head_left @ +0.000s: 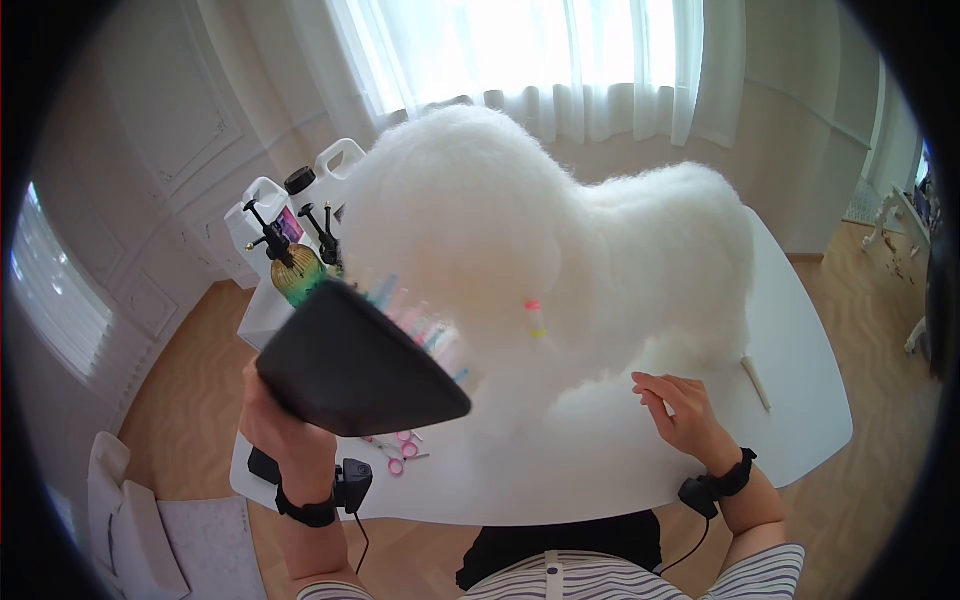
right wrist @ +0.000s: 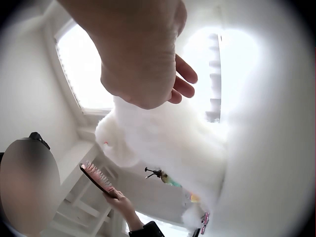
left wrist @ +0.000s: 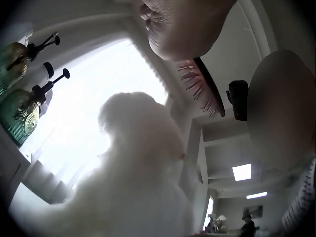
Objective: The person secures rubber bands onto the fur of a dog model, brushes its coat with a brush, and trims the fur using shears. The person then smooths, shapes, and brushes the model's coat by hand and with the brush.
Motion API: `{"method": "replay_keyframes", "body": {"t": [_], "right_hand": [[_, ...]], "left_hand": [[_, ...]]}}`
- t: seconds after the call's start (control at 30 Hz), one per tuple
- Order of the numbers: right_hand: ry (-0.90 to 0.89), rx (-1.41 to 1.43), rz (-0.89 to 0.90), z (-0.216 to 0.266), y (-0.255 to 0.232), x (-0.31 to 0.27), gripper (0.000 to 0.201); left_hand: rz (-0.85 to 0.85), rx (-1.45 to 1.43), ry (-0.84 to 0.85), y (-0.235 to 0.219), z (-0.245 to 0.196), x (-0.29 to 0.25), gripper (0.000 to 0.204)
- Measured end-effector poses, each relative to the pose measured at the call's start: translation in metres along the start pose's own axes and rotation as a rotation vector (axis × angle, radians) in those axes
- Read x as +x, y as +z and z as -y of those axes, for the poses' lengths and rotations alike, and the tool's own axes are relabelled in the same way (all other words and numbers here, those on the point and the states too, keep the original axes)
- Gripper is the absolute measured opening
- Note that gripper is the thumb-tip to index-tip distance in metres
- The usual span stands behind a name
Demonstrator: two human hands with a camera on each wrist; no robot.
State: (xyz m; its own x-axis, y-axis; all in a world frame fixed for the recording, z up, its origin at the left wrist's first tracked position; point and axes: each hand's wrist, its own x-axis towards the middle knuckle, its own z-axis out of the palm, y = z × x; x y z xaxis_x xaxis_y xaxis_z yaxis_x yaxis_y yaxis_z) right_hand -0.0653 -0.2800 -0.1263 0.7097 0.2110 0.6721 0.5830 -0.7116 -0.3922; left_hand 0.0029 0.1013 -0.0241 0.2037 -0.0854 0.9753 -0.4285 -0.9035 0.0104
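The left hand (head_left: 285, 425) has its fingers clenched around the handle of a black slicker brush (head_left: 360, 360), raised with its coloured pins against the fluffy white dog (head_left: 540, 250) standing on the white bench (head_left: 800, 400). The right hand (head_left: 680, 410) rests loose-fingered beside the dog's front. Pink scissors (head_left: 400, 455) lie near the left wrist.

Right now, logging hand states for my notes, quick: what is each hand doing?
Left hand: grips the black brush.
Right hand: open, fingers relaxed beside the white fluffy dog, holding nothing.
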Motion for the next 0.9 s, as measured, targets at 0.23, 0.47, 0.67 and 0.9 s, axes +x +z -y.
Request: {"method": "replay_keyframes", "body": {"t": [0.23, 0.47, 0.67, 0.9], "right_hand": [[0.027, 0.041, 0.011, -0.002, 0.0, -0.001, 0.028], [0.05, 0.072, 0.017, 0.001, 0.001, -0.001, 0.028], [0.098, 0.089, 0.016, -0.004, 0.001, -0.003, 0.03], [0.142, 0.123, 0.126, -0.012, 0.003, -0.008, 0.029]], "left_hand": [[0.549, -0.158, 0.733, 0.0, -0.006, -0.051, 0.017], [0.24, 0.058, 0.191, 0.0, 0.009, -0.015, 0.036], [0.458, -0.116, 0.522, 0.001, 0.003, -0.04, 0.032], [0.888, -0.263, 0.452, -0.004, -0.037, -0.059, 0.029]]}}
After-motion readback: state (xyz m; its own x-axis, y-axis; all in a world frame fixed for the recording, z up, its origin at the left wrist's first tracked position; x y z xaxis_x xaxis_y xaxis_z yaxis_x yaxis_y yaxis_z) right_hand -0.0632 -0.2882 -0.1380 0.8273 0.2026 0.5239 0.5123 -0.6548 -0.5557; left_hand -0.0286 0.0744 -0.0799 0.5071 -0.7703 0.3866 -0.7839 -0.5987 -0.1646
